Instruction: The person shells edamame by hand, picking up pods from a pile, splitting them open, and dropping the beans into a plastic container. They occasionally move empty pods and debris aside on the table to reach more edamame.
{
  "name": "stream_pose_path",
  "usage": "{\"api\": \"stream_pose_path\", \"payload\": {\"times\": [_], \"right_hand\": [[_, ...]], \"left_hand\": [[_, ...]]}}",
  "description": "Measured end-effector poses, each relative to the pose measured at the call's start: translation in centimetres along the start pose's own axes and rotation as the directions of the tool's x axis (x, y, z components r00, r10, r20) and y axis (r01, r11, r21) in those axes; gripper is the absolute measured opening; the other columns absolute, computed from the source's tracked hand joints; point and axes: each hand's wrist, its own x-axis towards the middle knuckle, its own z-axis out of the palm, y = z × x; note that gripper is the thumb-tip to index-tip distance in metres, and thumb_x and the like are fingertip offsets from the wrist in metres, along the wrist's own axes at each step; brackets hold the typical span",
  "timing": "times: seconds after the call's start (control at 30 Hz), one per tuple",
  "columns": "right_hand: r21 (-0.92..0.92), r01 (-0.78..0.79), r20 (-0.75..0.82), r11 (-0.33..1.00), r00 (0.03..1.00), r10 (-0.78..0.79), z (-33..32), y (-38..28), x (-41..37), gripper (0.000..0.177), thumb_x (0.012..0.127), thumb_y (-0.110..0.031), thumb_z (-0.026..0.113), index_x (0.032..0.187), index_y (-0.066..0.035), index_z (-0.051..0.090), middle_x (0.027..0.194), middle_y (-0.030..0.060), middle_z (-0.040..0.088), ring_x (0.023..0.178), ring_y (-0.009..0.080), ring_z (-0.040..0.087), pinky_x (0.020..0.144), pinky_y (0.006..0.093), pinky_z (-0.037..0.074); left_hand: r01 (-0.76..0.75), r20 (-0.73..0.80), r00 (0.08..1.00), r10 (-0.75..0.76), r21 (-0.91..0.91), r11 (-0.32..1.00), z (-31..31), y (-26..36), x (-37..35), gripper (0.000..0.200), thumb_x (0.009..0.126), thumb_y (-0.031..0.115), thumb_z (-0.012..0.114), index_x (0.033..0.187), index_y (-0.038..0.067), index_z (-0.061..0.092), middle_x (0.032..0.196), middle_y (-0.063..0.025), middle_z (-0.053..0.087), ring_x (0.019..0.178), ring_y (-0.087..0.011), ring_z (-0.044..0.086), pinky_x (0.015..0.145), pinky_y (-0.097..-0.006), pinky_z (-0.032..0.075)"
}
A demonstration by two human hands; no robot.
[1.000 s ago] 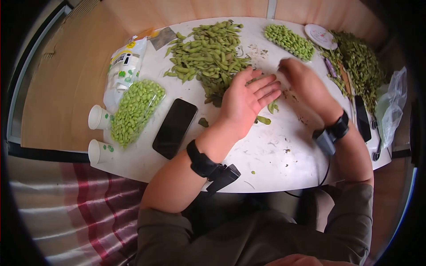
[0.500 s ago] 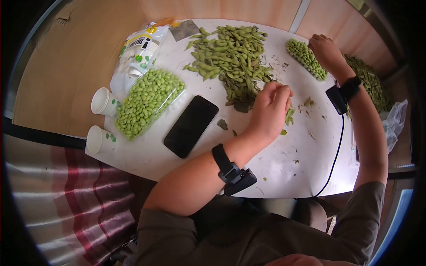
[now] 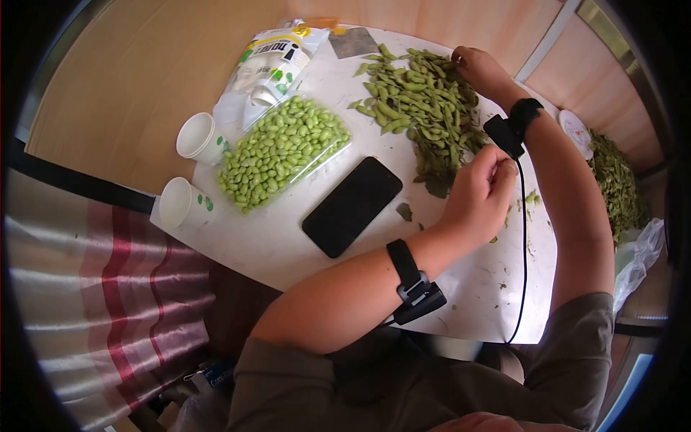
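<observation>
A heap of green soybean pods lies at the back of the white table. My right hand is at its far right edge, fingers bent down onto the pods. Their tips are partly hidden. Closer to me, at the heap's near right side, my left hand is raised with thumb and fingers pressed together. Whatever the left fingers hold, if anything, is too hidden to name. Each wrist wears a black strap with a small box. Shelled green beans fill a clear container to the left.
A black phone lies in front of the beans. Paper cups stand at the left edge, below a plastic package. A black cable hangs from the right wrist. Stripped greenery and a clear bag are at right.
My right hand has moved left from the small batch of shelled beans to the pod heap. My left hand stays pinched. The view has shifted, and my right arm now hides that batch.
</observation>
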Motion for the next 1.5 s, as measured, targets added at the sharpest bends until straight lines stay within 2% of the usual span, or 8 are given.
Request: {"api": "stream_pose_path", "payload": {"times": [0.33,0.63,0.7,0.83,1.13,1.27,1.33,1.5], "right_hand": [[0.308,0.000,-0.300,0.951,0.949,0.097,-5.2,-2.7,-6.4,0.019,0.097,-0.008,0.064,0.113,-0.001,0.070,0.099,0.0144,0.070,0.093,0.0271,0.070,0.085,0.0361,0.056],[0.851,-0.204,0.011,0.485,0.929,0.371,-10.7,-9.8,-22.1,0.013,0.100,-0.004,0.066,0.112,0.001,0.063,0.104,0.0009,0.066,0.096,0.0073,0.061,0.085,0.0235,0.050],[0.846,-0.164,-0.042,0.508,0.928,0.370,-9.6,-10.1,-23.7,0.012,0.100,-0.003,0.067,0.111,0.000,0.063,0.103,0.0010,0.066,0.095,0.0076,0.061,0.084,0.0244,0.050],[0.728,-0.127,-0.141,0.674,0.934,0.328,-8.5,-9.9,-25.5,0.016,0.096,-0.004,0.070,0.111,-0.002,0.064,0.099,0.0032,0.066,0.091,0.0116,0.061,0.081,0.0277,0.050],[0.252,0.108,-0.410,0.962,0.912,0.006,-7.1,-8.8,-25.9,0.020,0.086,-0.012,0.076,0.103,-0.006,0.067,0.091,0.0106,0.063,0.085,0.0309,0.061,0.077,0.0398,0.051],[0.153,0.087,-0.361,0.984,0.932,-0.027,-6.7,-8.5,-26.4,0.014,0.085,-0.011,0.076,0.090,-0.005,0.065,0.085,0.0104,0.062,0.084,0.0304,0.059,0.077,0.0411,0.049],[0.151,0.074,-0.341,0.986,0.940,-0.018,-6.3,-8.3,-26.5,0.014,0.086,-0.012,0.076,0.086,-0.005,0.064,0.081,0.0099,0.061,0.082,0.0299,0.058,0.077,0.0411,0.049],[0.295,0.210,-0.474,0.932,0.879,-0.048,-5.8,-8.7,-26.4,0.016,0.087,-0.008,0.074,0.080,-0.004,0.060,0.073,0.0111,0.057,0.074,0.0313,0.055,0.073,0.0415,0.048]], "left_hand": [[-0.043,-0.087,0.995,0.052,0.101,0.994,-0.2,-0.1,0.5,0.011,0.105,0.012,0.058,0.098,0.002,0.058,0.076,0.0040,0.052,0.066,-0.0025,0.044,0.059,-0.0224,0.037],[-0.511,0.155,0.837,0.525,0.565,0.648,-0.5,-1.0,1.1,0.032,0.096,0.015,0.072,0.121,0.002,0.057,0.101,-0.0062,0.062,0.078,-0.0109,0.048,0.066,-0.0243,0.043],[-0.247,0.293,0.951,0.098,0.532,0.810,-0.5,-1.0,0.4,0.026,0.099,0.016,0.069,0.118,-0.001,0.062,0.096,-0.0082,0.071,0.076,-0.0126,0.060,0.066,-0.0269,0.050],[-0.112,0.339,0.936,-0.093,0.536,0.837,-0.3,-0.7,0.1,0.023,0.105,0.016,0.060,0.119,-0.002,0.063,0.097,-0.0109,0.075,0.093,-0.0164,0.074,0.077,-0.0303,0.057],[-0.193,0.376,0.924,-0.071,0.618,0.762,-0.1,-0.6,0.1,0.021,0.103,0.015,0.063,0.117,0.001,0.066,0.103,-0.0152,0.068,0.091,-0.0272,0.066,0.075,-0.0353,0.054],[-0.313,0.419,0.908,0.010,0.663,0.680,-0.3,-0.8,0.1,0.023,0.106,0.018,0.062,0.120,0.000,0.065,0.096,-0.0038,0.071,0.077,-0.0053,0.056,0.067,-0.0208,0.045],[-0.059,0.318,0.930,-0.185,0.626,0.777,0.1,-0.2,-0.2,0.023,0.108,0.018,0.057,0.120,-0.001,0.062,0.093,-0.0034,0.071,0.073,-0.0045,0.051,0.065,-0.0214,0.044],[0.041,0.296,0.920,-0.256,0.579,0.815,0.7,0.0,-0.8,0.022,0.110,0.017,0.051,0.119,-0.002,0.058,0.087,-0.0044,0.069,0.077,-0.0053,0.049,0.073,-0.0212,0.043]]}}
